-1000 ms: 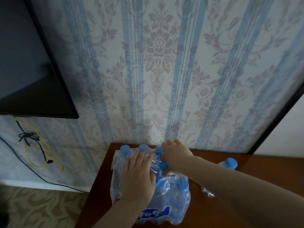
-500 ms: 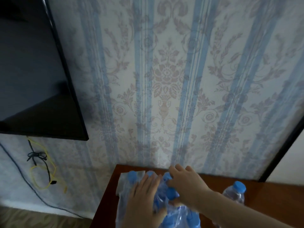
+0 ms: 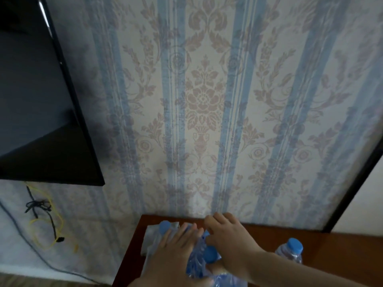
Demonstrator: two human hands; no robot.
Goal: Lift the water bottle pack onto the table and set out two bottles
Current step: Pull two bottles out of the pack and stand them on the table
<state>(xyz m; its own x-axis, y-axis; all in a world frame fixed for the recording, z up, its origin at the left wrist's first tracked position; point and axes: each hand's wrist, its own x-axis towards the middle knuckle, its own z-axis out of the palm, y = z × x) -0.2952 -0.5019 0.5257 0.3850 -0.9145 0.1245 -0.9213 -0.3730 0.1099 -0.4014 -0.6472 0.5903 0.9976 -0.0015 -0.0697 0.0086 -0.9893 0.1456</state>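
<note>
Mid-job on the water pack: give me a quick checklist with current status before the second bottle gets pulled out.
1. Pack on the table: ok. The water bottle pack sits on the wooden table, near its back left corner.
2. First bottle set out: ok. One loose bottle stands upright to the right of the pack.
3. Left hand bracing: ok. The left hand lies flat on the pack's top.
4. Right hand on a bottle: cannot tell. The right hand is at the caps with fingers curled, but its grip is hidden.
5. Wrap opened enough: cannot tell; the plastic is crumpled under both hands.
6. Space for the second bottle: ok; bare table around the loose bottle.
</note>
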